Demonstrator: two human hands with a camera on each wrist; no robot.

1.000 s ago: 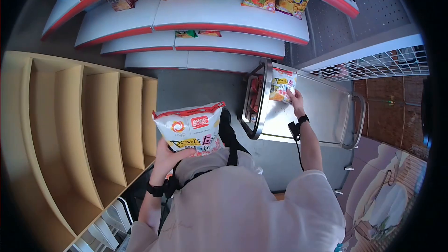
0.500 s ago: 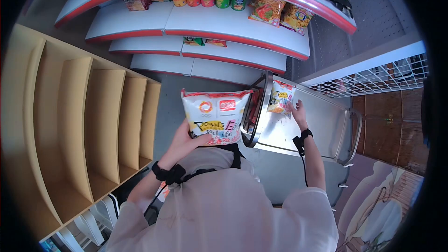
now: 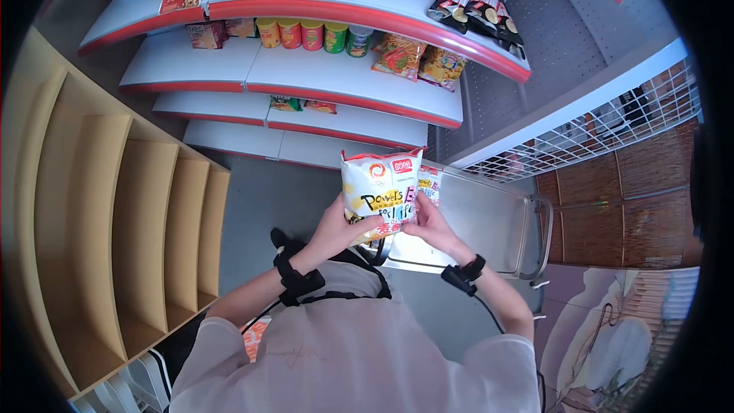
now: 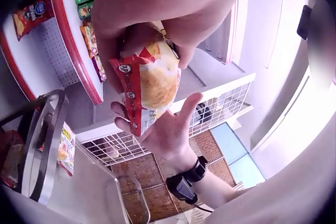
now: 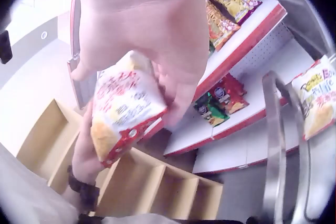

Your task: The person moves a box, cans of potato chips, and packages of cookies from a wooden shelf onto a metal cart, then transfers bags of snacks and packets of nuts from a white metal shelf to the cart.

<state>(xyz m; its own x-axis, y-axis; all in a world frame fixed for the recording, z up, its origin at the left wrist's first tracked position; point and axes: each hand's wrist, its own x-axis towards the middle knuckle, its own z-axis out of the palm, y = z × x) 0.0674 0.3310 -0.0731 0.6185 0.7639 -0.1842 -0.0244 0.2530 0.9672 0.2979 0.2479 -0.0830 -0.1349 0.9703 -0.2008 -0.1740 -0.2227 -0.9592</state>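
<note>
My left hand (image 3: 336, 226) holds a puffy white snack bag (image 3: 380, 195) with red edges, in front of my body in the head view. Its left thumb lies across the bag's lower front. Reaching in from the other side, my right hand (image 3: 434, 228) is at the bag's lower right edge. In the left wrist view the right thumb stands stretched away from the bag (image 4: 156, 85), while the fingers extend along its far side. Another similar snack bag (image 3: 430, 183) lies on the metal cart (image 3: 482, 222), partly hidden behind the held one.
Ahead stand white shelves (image 3: 306, 73) with red edges, bearing snack cans (image 3: 312, 34) and packets. A wooden shelf unit (image 3: 145, 237) stands on the left. White wire mesh (image 3: 589, 126) runs along the right, beyond the cart. Packages lie on the cart's lower level in the left wrist view.
My right hand has let go of the bag on the cart and moved left to the held bag. My left hand has brought its bag rightward. The head view has shifted.
</note>
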